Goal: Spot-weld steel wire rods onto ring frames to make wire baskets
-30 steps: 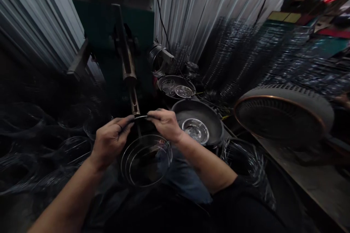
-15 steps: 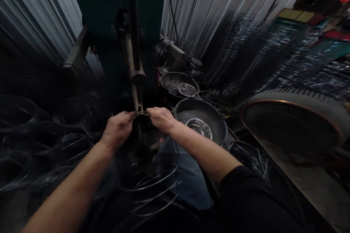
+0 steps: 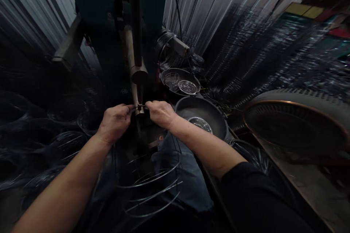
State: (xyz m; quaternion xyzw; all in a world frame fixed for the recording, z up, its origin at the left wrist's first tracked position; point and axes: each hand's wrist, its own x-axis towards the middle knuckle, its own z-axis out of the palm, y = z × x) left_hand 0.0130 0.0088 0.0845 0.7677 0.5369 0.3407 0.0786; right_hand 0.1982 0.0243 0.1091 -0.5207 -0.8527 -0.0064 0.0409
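My left hand and my right hand are closed on opposite sides of a thin wire frame, pinching it at the tip of a machine's lower arm. The machine's upper rod comes down onto the wire between my fingertips. Below my hands hang wire rings in front of my legs, which look joined to the held part, though the link is dim.
Right of my hands are a dark pan holding a shiny metal bowl and a smaller pan with wire pieces. A round fan-like cage stands further right. Wire baskets crowd the left, stacked wire parts the back right.
Both hands have shifted slightly up and left in view with the wire. The machine arm's tip now shows below the wire, and the view has moved a little.
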